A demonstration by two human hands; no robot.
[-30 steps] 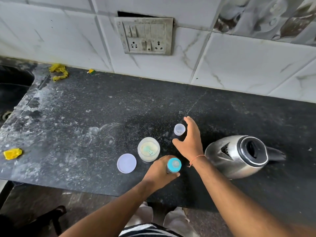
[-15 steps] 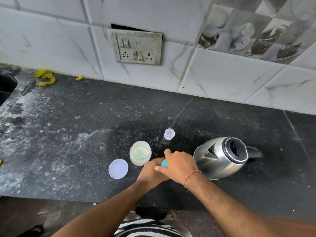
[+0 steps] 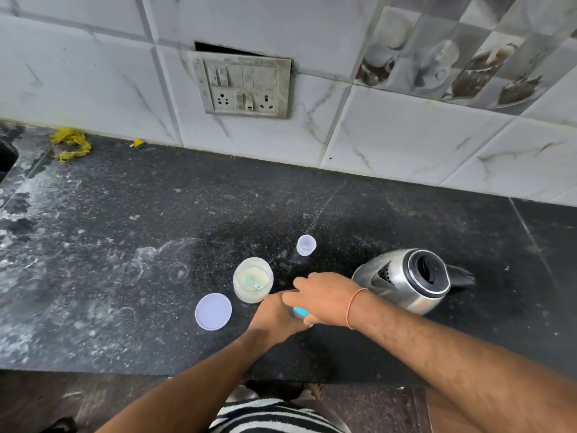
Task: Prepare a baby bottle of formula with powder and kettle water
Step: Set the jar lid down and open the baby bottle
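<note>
Head view: one bottle (image 3: 300, 311) stands upright, left hand (image 3: 274, 314) gripping its body, right hand (image 3: 324, 296) closed over its top; one kettle (image 3: 406, 281) at 3 o'clock.

Both forearms bare, no sleeves visible. Thin orange thread bracelet (image 3: 353, 307) encircling the wrist behind the right hand (image 3: 324, 296); left hand (image 3: 274, 314) without ornament. Black-and-white striped garment (image 3: 271, 417) at lower frame edge; bare toes (image 3: 309, 391) above it.
</note>
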